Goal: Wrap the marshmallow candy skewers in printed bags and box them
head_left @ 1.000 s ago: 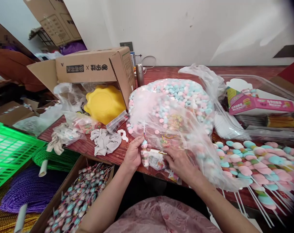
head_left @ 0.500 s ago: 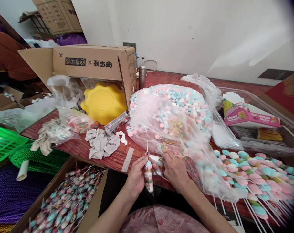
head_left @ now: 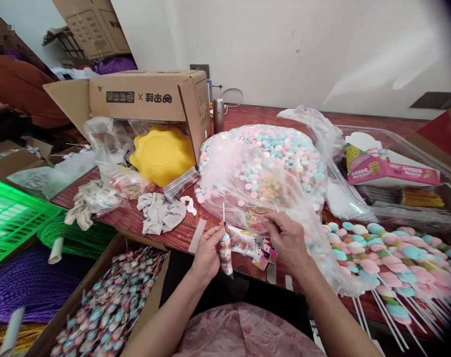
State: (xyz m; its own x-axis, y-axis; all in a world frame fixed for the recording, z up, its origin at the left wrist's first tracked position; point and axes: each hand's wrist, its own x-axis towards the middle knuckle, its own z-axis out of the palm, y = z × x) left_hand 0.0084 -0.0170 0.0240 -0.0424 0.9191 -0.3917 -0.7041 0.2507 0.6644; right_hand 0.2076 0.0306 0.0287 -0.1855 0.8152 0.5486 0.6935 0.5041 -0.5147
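My left hand pinches the gathered neck of a wrapped marshmallow pop. Its white stick points up, and the pink, white and blue candy hangs below in a clear printed wrapper. To the right, my right hand has its fingertips drawn together beside yellow twist ties at the edge of the plastic bag; what they grip, if anything, is too small to make out. Between the hands, printed wrappers and a colorful printed piece lie at the table edge.
A big clear bag of marshmallows fills the mid-table. Unwrapped marshmallow skewers lie right. A carton with a yellow tray stands behind left. Below left is a box of wrapped pops. A person in orange sits far left.
My right hand has moved right and up, away from the wrapped pop, uncovering the printed wrappers. My left hand still pinches the pop. The view has shifted slightly.
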